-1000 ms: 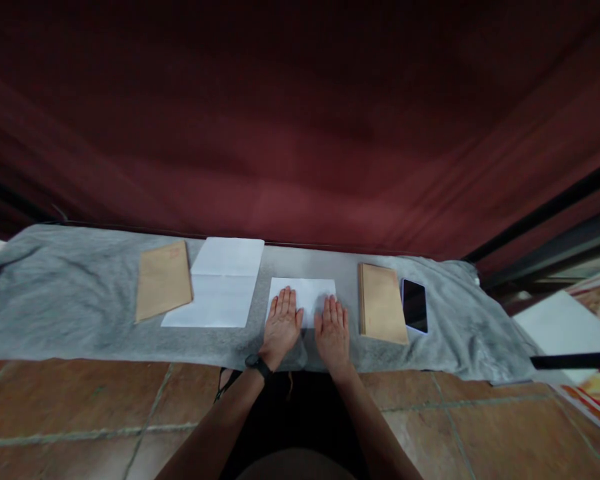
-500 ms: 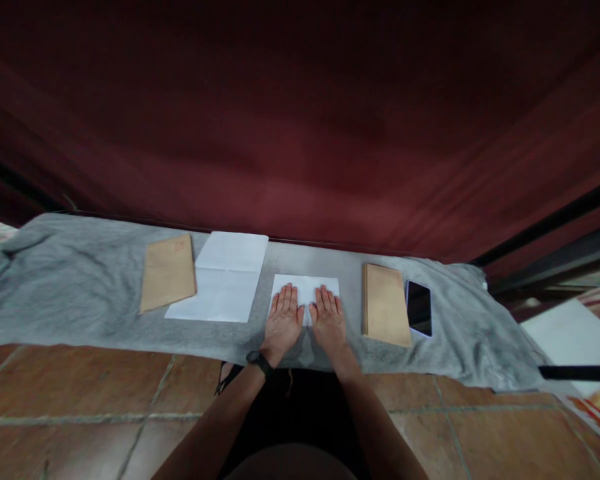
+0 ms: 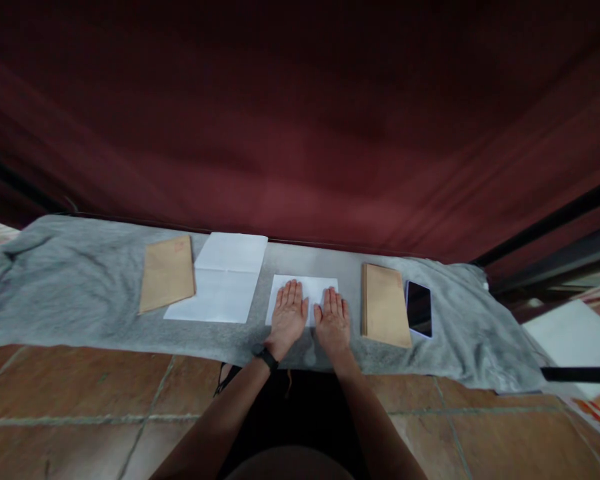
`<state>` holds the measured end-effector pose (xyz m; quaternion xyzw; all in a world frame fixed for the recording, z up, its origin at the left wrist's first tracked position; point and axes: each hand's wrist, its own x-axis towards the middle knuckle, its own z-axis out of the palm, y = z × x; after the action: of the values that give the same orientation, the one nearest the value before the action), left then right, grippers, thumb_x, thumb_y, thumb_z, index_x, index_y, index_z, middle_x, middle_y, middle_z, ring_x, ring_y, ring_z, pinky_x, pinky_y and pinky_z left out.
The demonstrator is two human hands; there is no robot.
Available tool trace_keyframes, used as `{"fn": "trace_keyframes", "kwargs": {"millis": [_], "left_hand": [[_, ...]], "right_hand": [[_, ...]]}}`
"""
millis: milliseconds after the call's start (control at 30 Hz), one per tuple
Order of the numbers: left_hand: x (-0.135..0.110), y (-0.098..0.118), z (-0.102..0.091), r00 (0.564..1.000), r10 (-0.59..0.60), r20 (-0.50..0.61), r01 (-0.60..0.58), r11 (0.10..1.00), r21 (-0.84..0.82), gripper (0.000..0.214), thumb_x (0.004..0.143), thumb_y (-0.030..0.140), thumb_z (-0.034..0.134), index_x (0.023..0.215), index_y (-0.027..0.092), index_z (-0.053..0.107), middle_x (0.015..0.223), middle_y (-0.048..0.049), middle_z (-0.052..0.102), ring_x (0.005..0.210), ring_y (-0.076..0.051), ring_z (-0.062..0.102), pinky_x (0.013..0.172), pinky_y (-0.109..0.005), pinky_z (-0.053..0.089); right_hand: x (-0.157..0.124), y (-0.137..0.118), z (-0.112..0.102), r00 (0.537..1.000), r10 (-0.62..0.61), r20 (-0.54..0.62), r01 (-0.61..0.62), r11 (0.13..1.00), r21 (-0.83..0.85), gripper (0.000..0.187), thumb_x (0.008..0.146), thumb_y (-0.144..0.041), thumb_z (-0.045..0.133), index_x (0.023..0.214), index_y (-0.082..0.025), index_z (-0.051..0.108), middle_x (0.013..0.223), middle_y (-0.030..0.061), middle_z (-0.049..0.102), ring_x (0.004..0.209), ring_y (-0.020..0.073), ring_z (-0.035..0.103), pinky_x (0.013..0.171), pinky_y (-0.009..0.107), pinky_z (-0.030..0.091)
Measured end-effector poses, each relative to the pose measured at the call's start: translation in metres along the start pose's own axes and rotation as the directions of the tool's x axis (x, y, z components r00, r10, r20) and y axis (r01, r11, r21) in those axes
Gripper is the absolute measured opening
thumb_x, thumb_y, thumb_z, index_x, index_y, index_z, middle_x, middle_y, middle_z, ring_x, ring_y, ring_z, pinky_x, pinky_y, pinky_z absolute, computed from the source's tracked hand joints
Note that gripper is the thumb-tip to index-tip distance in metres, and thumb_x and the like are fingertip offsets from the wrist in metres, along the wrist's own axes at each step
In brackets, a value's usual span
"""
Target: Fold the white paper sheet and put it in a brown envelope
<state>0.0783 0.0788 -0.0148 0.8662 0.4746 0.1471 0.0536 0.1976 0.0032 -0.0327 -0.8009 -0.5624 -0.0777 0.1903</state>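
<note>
Both of my hands lie flat, fingers stretched out, on a folded white sheet of paper [image 3: 310, 287] on a grey cloth [image 3: 80, 287]. My left hand [image 3: 289, 317], with a black watch at the wrist, covers the sheet's left part. My right hand [image 3: 333, 322] presses its right lower part. Neither hand grips anything.
Left of the folded sheet lie a larger creased white sheet [image 3: 223, 280] and a brown envelope [image 3: 167, 273]. To the right sit a stack of brown envelopes [image 3: 384, 303] and a dark phone [image 3: 419, 308]. A dark red curtain [image 3: 300, 133] hangs behind. Terracotta floor tiles [image 3: 80, 400] are in front.
My left hand has slid slightly forward over the sheet while my right hand has drawn back a little toward me and to the right. The papers and envelopes have not moved.
</note>
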Motion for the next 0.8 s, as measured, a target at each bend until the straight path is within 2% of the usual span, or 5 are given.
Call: {"fn": "trace_keyframes", "kwargs": {"millis": [67,167,500,700,800], "left_hand": [[0.003,0.008,0.003,0.997,0.066,0.043,-0.065,0.998,-0.011,0.059,0.102,0.032,0.027,0.155,0.005,0.034,0.161,-0.0159,0.035,0.153,-0.025,0.026,0.126,-0.047,0.022],[0.007,0.013,0.006,0.994,0.079,0.074,-0.079,0.997,0.002,0.06,0.103,0.034,0.026,0.154,0.004,0.035,0.162,-0.0164,0.033,0.153,-0.025,0.025,0.125,-0.046,0.023],[0.014,-0.023,0.004,0.999,-0.039,0.013,0.038,0.997,0.061,0.061,0.103,0.035,0.027,0.154,0.003,0.034,0.162,-0.0171,0.032,0.153,-0.025,0.024,0.126,-0.044,0.021],[0.013,-0.025,0.003,0.998,-0.058,-0.001,0.058,0.997,0.061,0.061,0.102,0.034,0.028,0.155,0.004,0.033,0.162,-0.0174,0.031,0.153,-0.026,0.023,0.125,-0.045,0.02],[0.013,-0.024,0.0,0.999,-0.045,-0.003,0.045,0.997,0.067,0.059,0.102,0.034,0.03,0.155,0.009,0.036,0.162,-0.0159,0.032,0.153,-0.027,0.023,0.125,-0.049,0.021]], "right_hand": [[0.0,0.0,-0.002,1.0,0.001,0.012,-0.001,1.0,-0.003,0.056,0.106,-0.033,0.034,0.154,-0.005,0.036,0.159,0.0197,0.038,0.147,0.0289,0.037,0.12,0.049,0.027],[0.001,-0.001,-0.003,0.999,0.006,0.036,-0.006,1.0,-0.011,0.056,0.106,-0.032,0.033,0.154,-0.005,0.036,0.16,0.0195,0.037,0.147,0.0289,0.037,0.12,0.049,0.027],[-0.001,0.001,0.001,1.0,0.008,0.025,-0.008,1.0,-0.005,0.056,0.106,-0.033,0.034,0.155,-0.005,0.034,0.159,0.0204,0.036,0.147,0.0286,0.037,0.121,0.05,0.028],[0.008,-0.003,-0.004,0.997,0.045,0.056,-0.046,0.999,0.002,0.053,0.106,-0.032,0.036,0.153,-0.007,0.039,0.156,0.0211,0.041,0.146,0.0291,0.04,0.119,0.051,0.03],[0.021,-0.014,-0.005,0.994,0.034,0.103,-0.038,0.999,0.036,0.052,0.107,-0.033,0.034,0.151,-0.008,0.043,0.156,0.0181,0.042,0.146,0.028,0.039,0.121,0.049,0.028]]}}
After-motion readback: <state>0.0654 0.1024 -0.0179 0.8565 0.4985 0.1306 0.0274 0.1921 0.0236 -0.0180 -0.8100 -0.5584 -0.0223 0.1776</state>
